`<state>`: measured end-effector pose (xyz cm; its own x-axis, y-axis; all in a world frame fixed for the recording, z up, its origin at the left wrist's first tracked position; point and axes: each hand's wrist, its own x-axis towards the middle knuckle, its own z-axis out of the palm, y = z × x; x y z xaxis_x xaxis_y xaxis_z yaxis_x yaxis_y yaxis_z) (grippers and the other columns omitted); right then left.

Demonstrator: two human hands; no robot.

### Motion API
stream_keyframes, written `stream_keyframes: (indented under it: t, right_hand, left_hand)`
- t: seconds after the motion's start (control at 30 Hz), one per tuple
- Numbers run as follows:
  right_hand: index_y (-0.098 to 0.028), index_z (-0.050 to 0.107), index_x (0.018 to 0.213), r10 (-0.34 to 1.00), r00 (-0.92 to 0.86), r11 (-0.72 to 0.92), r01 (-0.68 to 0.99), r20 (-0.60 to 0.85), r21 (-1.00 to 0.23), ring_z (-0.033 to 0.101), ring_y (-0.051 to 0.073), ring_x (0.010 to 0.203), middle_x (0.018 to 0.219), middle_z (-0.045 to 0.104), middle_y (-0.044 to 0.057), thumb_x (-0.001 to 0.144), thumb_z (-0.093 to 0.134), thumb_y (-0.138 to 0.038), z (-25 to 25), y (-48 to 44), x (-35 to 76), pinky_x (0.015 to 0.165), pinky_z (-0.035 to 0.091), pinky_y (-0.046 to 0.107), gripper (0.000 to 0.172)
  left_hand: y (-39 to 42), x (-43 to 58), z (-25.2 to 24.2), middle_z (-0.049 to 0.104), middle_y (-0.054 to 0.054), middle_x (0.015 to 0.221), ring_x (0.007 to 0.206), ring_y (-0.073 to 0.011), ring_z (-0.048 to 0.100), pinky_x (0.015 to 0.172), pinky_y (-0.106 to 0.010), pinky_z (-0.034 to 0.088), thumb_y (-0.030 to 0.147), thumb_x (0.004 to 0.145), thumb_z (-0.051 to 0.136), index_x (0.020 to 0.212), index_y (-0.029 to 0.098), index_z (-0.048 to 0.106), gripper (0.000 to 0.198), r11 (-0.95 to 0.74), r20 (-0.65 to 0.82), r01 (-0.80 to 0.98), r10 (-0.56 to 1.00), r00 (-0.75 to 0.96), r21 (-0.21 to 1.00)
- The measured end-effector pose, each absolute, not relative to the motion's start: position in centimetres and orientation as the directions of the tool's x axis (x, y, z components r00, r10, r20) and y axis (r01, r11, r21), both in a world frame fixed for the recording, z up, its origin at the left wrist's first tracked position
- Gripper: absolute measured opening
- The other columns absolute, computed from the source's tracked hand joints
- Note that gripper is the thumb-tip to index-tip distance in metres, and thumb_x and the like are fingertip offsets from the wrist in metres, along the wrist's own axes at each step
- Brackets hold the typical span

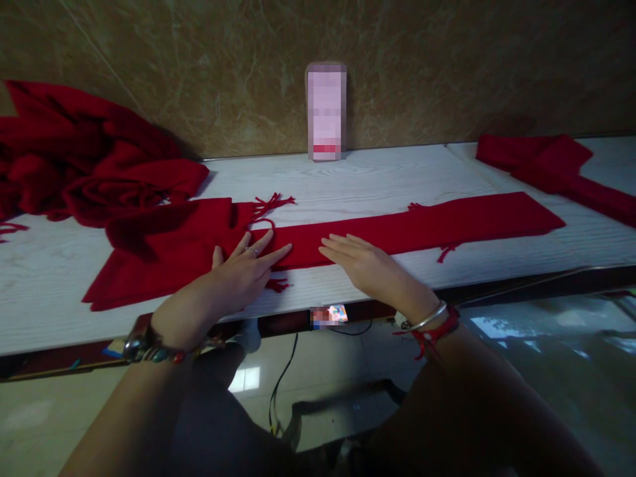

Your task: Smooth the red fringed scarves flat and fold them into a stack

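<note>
A long red fringed scarf [447, 222] lies folded in a narrow strip across the white wooden table [368, 179]. My left hand [243, 268] rests flat on the scarf's left part, fingers spread, with a ring on one finger and a beaded bracelet at the wrist. My right hand [360, 262] lies flat, fingers stretched out, on the strip's near edge a little to the right. Neither hand grips anything. Tassels [271, 202] stick out at the scarf's end above my left hand.
A heap of red scarves [84, 165] fills the table's far left. Another folded red scarf [556, 169] lies at the far right. A pink blurred upright object [326, 112] leans against the brown marble wall. A cable [283, 377] hangs under the table's front edge.
</note>
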<state>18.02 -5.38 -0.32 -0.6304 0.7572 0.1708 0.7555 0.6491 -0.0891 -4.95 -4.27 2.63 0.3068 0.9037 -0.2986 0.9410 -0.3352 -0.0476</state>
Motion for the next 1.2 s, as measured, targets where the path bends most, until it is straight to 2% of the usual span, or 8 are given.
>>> stream_keyframes:
  t: [0.13,0.27,0.4,0.5,0.6,0.73,1.0,1.2]
  right_hand:
    - [-0.014,0.050,0.134,0.746,-0.646,0.661,0.749,0.159,-0.057,0.039,0.018,0.134,0.141,0.048,0.008,0.086,0.033,-0.001,-0.7,-5.6,18.5,0.112,0.033,0.040,0.052]
    - [-0.014,0.050,0.134,0.737,-0.659,0.672,0.738,0.152,-0.058,0.037,0.019,0.135,0.142,0.047,0.008,0.087,0.035,-0.003,-0.7,-5.5,18.6,0.112,0.031,0.040,0.050]
    - [-0.020,0.053,0.132,0.745,-0.645,0.666,0.735,0.171,-0.126,0.039,0.019,0.134,0.141,0.049,0.007,0.092,0.040,-0.016,-0.6,-5.5,18.5,0.111,0.032,0.043,0.042]
    - [-0.022,0.057,0.127,0.757,-0.623,0.652,0.741,0.198,-0.159,0.040,0.020,0.134,0.140,0.051,0.007,0.093,0.041,-0.021,-0.4,-5.5,18.2,0.112,0.030,0.045,0.038]
    - [-0.022,0.055,0.130,0.818,-0.522,0.567,0.803,0.244,-0.185,0.037,0.021,0.135,0.142,0.049,0.007,0.095,0.039,-0.024,-0.3,-5.4,17.9,0.113,0.027,0.049,0.039]
    - [-0.018,0.043,0.140,0.914,-0.343,0.385,0.903,0.218,-0.191,0.030,0.029,0.138,0.148,0.039,0.012,0.094,0.040,-0.030,-0.4,-5.2,17.9,0.110,0.026,0.057,0.047]
    - [-0.018,0.041,0.141,0.943,-0.314,0.326,0.937,0.114,-0.123,0.031,0.032,0.137,0.150,0.035,0.011,0.093,0.032,-0.024,-0.4,-5.2,18.3,0.108,0.027,0.061,0.049]
    - [-0.017,0.042,0.140,0.965,-0.212,0.229,0.967,0.152,-0.108,0.034,0.031,0.136,0.148,0.038,0.011,0.092,0.030,-0.022,-0.6,-5.1,20.7,0.106,0.031,0.060,0.050]
  left_hand:
    - [-4.3,-4.6,2.9,0.013,-0.003,0.157,0.140,-0.0427,0.014,0.097,-0.076,0.023,0.023,0.093,0.025,0.145,0.039,0.024,0.054,-0.328,-0.381,0.943,0.879,0.286,-0.049]
    - [-4.2,-4.3,3.3,0.013,-0.005,0.157,0.140,-0.0440,0.012,0.100,-0.074,0.019,0.035,0.091,0.040,0.145,0.038,0.023,0.057,-0.330,-0.411,0.941,0.870,0.273,-0.071]
    - [-3.7,-4.3,3.2,0.020,-0.008,0.156,0.141,-0.0377,0.018,0.104,-0.067,0.022,0.039,0.096,0.025,0.144,0.033,0.031,0.049,-0.401,-0.355,0.916,0.857,0.373,-0.005]
    - [-3.1,-3.7,2.6,0.019,-0.008,0.156,0.142,-0.0335,0.016,0.108,-0.060,0.021,0.041,0.097,0.019,0.145,0.029,0.031,0.051,-0.421,-0.284,0.907,0.867,0.410,0.025]
    - [-2.7,-2.4,1.9,0.014,-0.009,0.157,0.143,-0.0329,0.011,0.110,-0.058,0.017,0.039,0.098,0.020,0.147,0.026,0.025,0.052,-0.427,-0.187,0.904,0.887,0.422,0.016]
    - [-2.7,-1.0,1.4,0.009,-0.008,0.158,0.143,-0.0317,0.007,0.112,-0.057,0.016,0.036,0.098,0.021,0.149,0.022,0.017,0.053,-0.444,-0.212,0.895,0.871,0.442,0.043]
    - [-2.5,-0.7,1.5,0.006,-0.007,0.158,0.143,-0.0323,0.006,0.112,-0.058,0.016,0.038,0.097,0.021,0.150,0.022,0.013,0.056,-0.422,-0.289,0.906,0.863,0.415,0.042]
    - [-2.5,-0.8,1.4,0.002,-0.006,0.158,0.143,-0.0323,0.004,0.112,-0.058,0.014,0.037,0.097,0.020,0.150,0.022,0.010,0.056,-0.429,-0.295,0.902,0.858,0.420,0.038]
